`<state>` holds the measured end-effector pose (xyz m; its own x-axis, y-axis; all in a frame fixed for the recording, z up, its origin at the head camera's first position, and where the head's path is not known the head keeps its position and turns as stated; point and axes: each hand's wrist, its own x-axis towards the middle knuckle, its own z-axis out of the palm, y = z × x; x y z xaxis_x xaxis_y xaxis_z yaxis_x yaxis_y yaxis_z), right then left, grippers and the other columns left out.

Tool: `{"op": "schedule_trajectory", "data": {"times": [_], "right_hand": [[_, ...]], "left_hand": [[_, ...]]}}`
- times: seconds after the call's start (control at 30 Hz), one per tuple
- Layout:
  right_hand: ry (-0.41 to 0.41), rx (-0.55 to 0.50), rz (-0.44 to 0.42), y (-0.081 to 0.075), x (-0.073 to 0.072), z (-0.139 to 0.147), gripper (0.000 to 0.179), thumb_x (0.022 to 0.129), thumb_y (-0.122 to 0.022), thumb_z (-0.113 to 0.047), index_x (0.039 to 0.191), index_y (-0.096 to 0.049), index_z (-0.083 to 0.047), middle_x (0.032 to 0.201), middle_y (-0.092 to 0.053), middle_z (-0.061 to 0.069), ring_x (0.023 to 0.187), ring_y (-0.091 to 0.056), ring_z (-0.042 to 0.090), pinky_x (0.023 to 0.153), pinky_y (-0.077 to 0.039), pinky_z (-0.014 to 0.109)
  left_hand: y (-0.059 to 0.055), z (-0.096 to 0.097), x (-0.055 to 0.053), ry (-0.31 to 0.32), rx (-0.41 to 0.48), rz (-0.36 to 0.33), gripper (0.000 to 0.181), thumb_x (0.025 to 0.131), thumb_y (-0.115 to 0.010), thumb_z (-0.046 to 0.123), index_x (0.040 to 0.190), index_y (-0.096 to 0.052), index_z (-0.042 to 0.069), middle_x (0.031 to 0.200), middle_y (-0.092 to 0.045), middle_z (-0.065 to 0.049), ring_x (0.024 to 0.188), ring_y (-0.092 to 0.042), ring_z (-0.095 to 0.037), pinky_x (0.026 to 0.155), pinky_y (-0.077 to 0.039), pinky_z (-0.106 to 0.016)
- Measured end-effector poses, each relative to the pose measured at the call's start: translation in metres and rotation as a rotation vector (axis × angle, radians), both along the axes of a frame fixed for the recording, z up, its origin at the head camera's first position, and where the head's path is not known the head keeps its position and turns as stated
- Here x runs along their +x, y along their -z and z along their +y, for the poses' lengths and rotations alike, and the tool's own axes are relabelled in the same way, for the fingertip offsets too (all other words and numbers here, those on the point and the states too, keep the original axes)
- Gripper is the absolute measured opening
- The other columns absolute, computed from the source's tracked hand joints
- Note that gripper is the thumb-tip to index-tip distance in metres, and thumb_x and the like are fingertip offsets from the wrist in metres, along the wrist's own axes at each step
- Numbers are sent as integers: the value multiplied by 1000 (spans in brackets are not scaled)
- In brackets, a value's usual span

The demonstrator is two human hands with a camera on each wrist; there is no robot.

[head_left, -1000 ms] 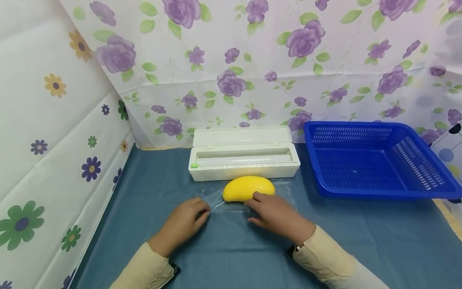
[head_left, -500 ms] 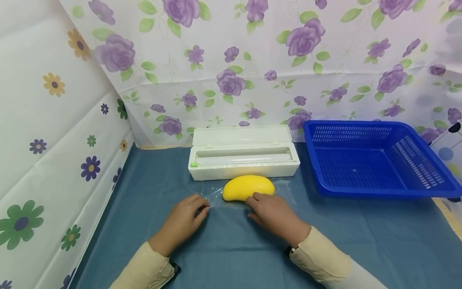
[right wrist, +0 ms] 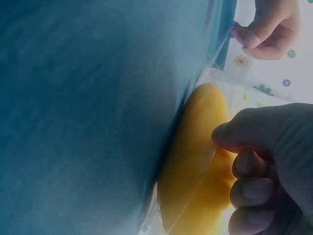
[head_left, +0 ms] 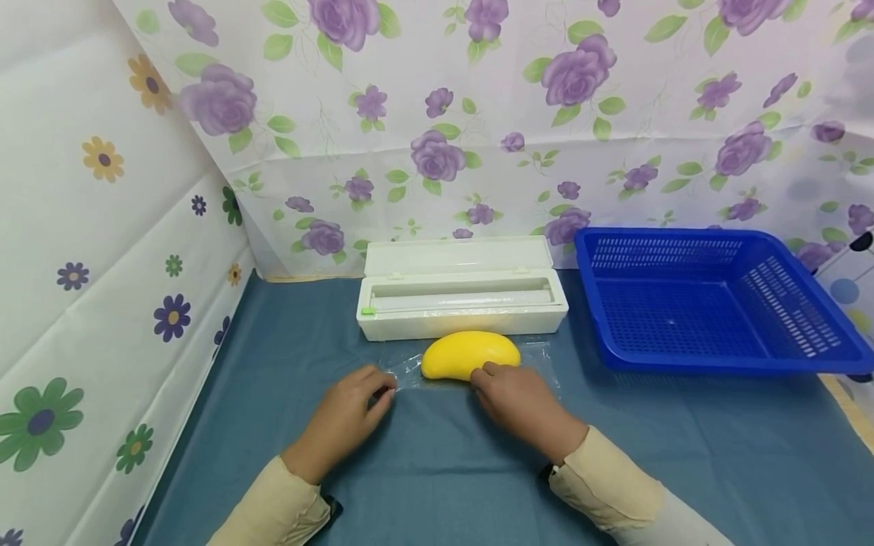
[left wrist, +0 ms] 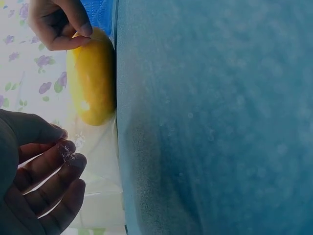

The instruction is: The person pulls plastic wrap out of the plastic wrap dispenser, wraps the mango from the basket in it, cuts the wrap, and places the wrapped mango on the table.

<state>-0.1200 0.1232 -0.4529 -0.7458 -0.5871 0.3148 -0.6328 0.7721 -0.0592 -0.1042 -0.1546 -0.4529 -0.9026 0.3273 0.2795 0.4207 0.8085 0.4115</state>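
A smooth yellow mango [head_left: 460,355] lies on a sheet of clear cling film [head_left: 408,371] on the table. My left hand [head_left: 347,415] pinches the film's near left corner between thumb and fingertips, and crumpled film shows at the fingers [left wrist: 68,155] in the left wrist view. At the near right side of the mango, my right hand [head_left: 524,406] pinches a film edge between thumb and index finger. From that pinch, the edge runs as a thin line across the mango [right wrist: 193,166] in the right wrist view. More film extends flat to the right of the fruit.
Just behind the mango stands a white cling film dispenser [head_left: 464,324], lid raised, with the film roll [head_left: 460,300] inside. A blue plastic basket [head_left: 717,364] sits at the right. Flowered cloth [head_left: 437,197] hangs behind, and blue cloth [head_left: 437,470] covers the table.
My right thumb and fingertips have come together by the mango's near side, from apart to a pinch. My left hand has shifted slightly away from me, still holding the film.
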Motion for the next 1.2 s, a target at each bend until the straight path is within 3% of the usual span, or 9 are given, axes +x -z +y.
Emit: {"op": "schedule_trajectory", "data": {"times": [0.17,0.33,0.5,0.63,0.93,1.2], "right_hand": [[-8,-29,58,0,-3,2,12,89,-75,-15,85,-64,-14,76,-55,-1,62,-50,13,53,-44,28],[-56,-79,120,2,-9,6,9,87,-76,-12,87,-67,-13,84,-53,2,73,-48,19,66,-43,32],[-63,-112,134,2,-12,7,4,89,-73,-11,90,-69,-11,114,-61,11,105,-57,30,92,-49,44],[-44,-106,125,1,-13,8,5,90,-74,-13,92,-70,-11,131,-62,16,125,-56,35,109,-45,51],[-58,-139,133,0,-19,9,7,87,-77,-12,91,-71,-10,127,-66,14,122,-61,33,106,-48,51],[-71,-150,189,-1,-23,9,8,87,-77,-14,91,-71,-11,123,-69,12,121,-63,32,102,-50,50]], "left_hand": [[0,0,0,-10,-12,6,4,94,-72,15,97,-75,17,90,-64,11,80,-58,-2,73,-55,-28],[-1,1,-1,-22,-16,25,5,95,-72,16,98,-75,17,91,-64,10,80,-57,-3,73,-55,-28],[-2,2,-1,-37,-9,32,4,94,-72,15,97,-75,16,91,-64,9,80,-58,-4,73,-55,-29],[-1,2,-2,-53,0,34,5,94,-73,14,98,-75,14,91,-65,7,81,-60,-7,73,-55,-31],[-2,6,-7,-85,-2,46,4,93,-73,13,97,-75,13,89,-64,5,79,-59,-10,73,-54,-33],[-5,10,-13,-133,-17,97,3,92,-74,13,95,-76,12,89,-69,1,84,-66,-16,86,-47,-43]]}}
